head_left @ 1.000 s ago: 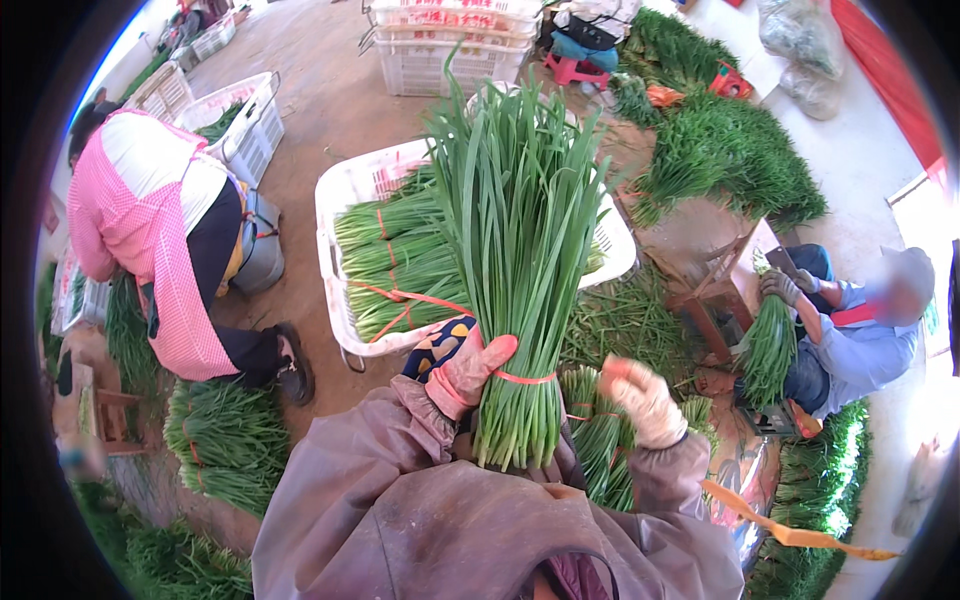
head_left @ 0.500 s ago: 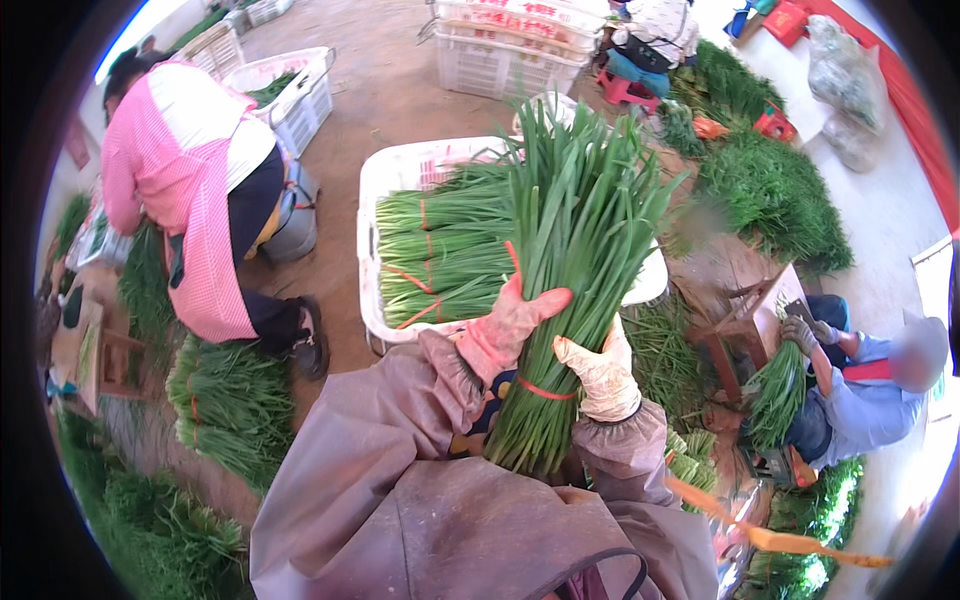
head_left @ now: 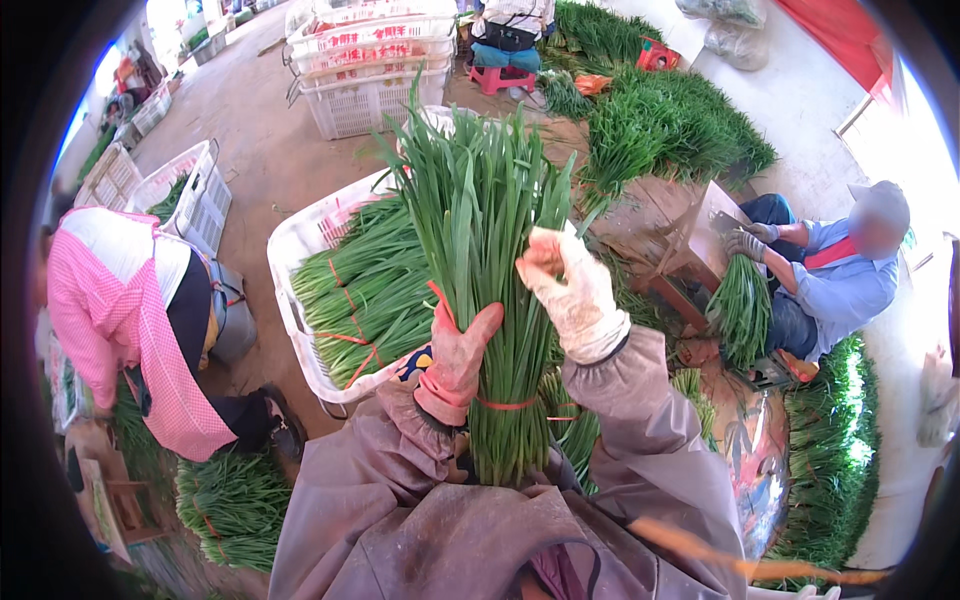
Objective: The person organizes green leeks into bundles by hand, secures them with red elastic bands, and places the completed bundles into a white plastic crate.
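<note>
A thick bunch of green chives (head_left: 485, 250) stands upright before me, leaf tips up and away, stalk ends near my lap. An orange-red band (head_left: 505, 404) circles its lower part. My left hand (head_left: 455, 360), in a pinkish, stained glove, is closed round the bunch's left side; an orange-red strip (head_left: 441, 300) sticks up beside its fingers. On the right, my right hand (head_left: 578, 295), in a whitish glove, is raised beside the leaves. Its fingers are loosely bent, with a gap to the thumb and nothing visible in them. Beyond the left hand, a white crate (head_left: 290, 290) holds tied chive bunches (head_left: 360, 280).
At left a person in pink (head_left: 130, 310) bends over. At right a seated person in a blue shirt (head_left: 850, 270) holds chives by a wooden stand (head_left: 690, 240). Stacked white crates (head_left: 370, 90) stand at the back. Chive piles (head_left: 670, 120) lie back right; an orange strap (head_left: 700, 555) crosses lower right.
My right hand has left the bunch's lower side and risen beside the leaves. The left hand keeps its hold, and the bunch is now more upright. The view has swung right.
</note>
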Demonstrator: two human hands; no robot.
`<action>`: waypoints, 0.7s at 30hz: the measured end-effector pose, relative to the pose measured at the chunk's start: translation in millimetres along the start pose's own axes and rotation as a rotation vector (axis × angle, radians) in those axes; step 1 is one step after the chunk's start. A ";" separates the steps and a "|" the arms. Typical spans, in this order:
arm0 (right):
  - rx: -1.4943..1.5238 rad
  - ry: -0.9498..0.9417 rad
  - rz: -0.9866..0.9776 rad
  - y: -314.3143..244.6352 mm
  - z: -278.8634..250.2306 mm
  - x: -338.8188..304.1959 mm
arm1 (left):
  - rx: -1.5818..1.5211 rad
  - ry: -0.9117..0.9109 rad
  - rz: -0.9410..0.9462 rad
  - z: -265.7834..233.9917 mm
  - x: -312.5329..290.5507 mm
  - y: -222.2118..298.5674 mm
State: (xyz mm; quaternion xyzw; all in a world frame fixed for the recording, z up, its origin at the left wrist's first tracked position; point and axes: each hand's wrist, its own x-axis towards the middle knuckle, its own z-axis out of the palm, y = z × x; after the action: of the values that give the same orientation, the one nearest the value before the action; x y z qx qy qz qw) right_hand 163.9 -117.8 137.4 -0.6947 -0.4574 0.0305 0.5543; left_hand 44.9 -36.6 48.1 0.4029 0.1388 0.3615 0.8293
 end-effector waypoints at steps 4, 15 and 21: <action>0.039 0.000 0.042 9.7 -5.6 -12.2 | 0.063 -0.002 -0.015 3.6 -1.8 0.3; -0.911 -0.523 -0.506 -6.0 9.8 85.7 | 0.210 -0.037 -0.066 25.3 -4.0 -4.5; 0.193 0.320 0.096 29.3 -106.7 84.5 | 0.196 -0.068 -0.008 25.4 0.1 -11.0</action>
State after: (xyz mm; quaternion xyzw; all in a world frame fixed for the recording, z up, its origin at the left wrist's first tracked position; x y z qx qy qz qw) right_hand 289.2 -139.5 194.1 -0.6555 -0.3246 -0.0103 0.6818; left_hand 63.6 -55.5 55.8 0.4935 0.1467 0.3289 0.7916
